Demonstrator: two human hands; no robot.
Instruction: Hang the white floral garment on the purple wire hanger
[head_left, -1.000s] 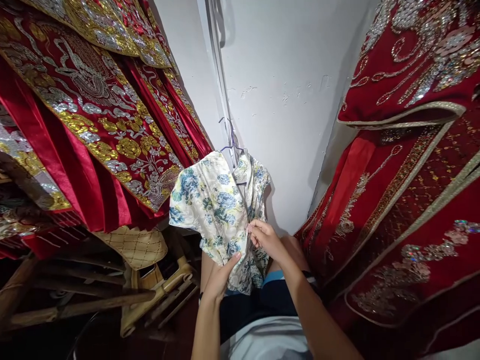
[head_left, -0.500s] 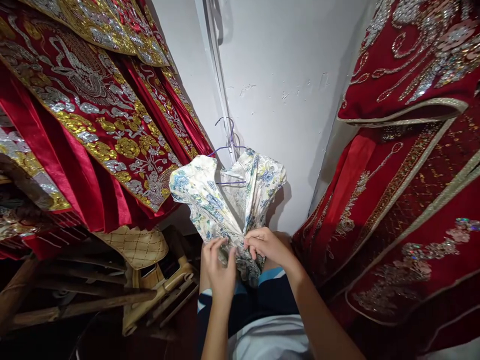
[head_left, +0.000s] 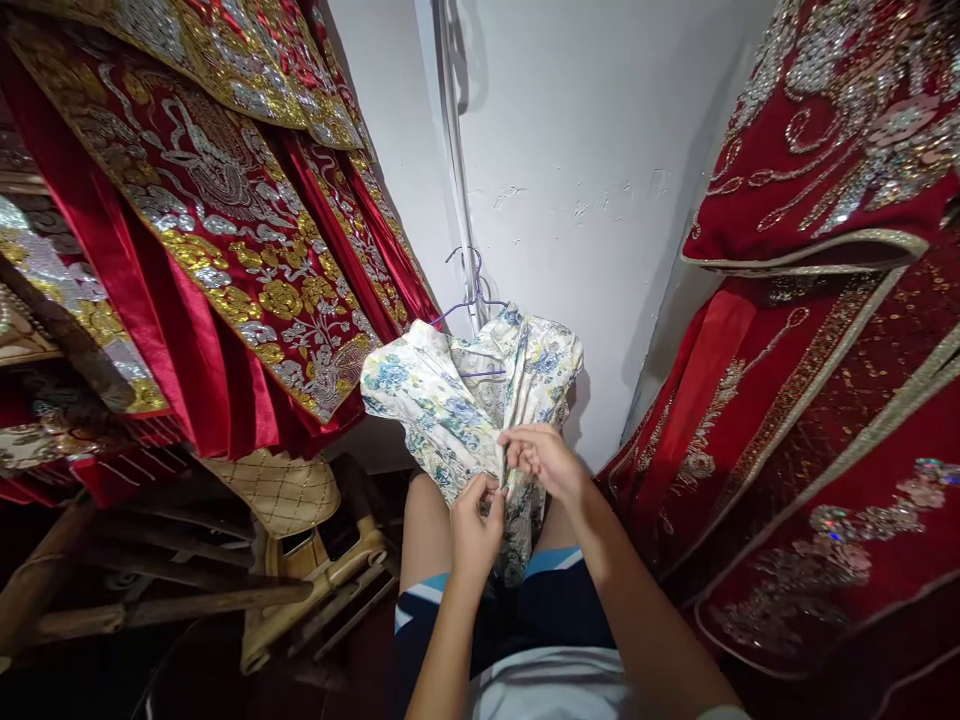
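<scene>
A white floral blouse (head_left: 450, 400) with blue and yellow flowers hangs on a thin purple hanger (head_left: 474, 300). Its lower part reaches down between my knees. My left hand (head_left: 478, 515) pinches the front edge of the blouse low down, fingers curled. Just above and to the right, my right hand (head_left: 541, 458) grips the same front edge between thumb and forefinger. The fabric between the two hands is drawn together. Any button there is too small to tell.
Red garments with gold and silver embroidery (head_left: 255, 240) hang on the left. More red beaded garments (head_left: 810, 400) hang on the right. A bamboo chair (head_left: 322, 590) stands at the lower left, and a pale wall (head_left: 570, 130) rises behind.
My left hand has moved right and closed on the blouse's front edge; its fingers were spread before. My right hand is slightly higher and further right. The view has shifted a little.
</scene>
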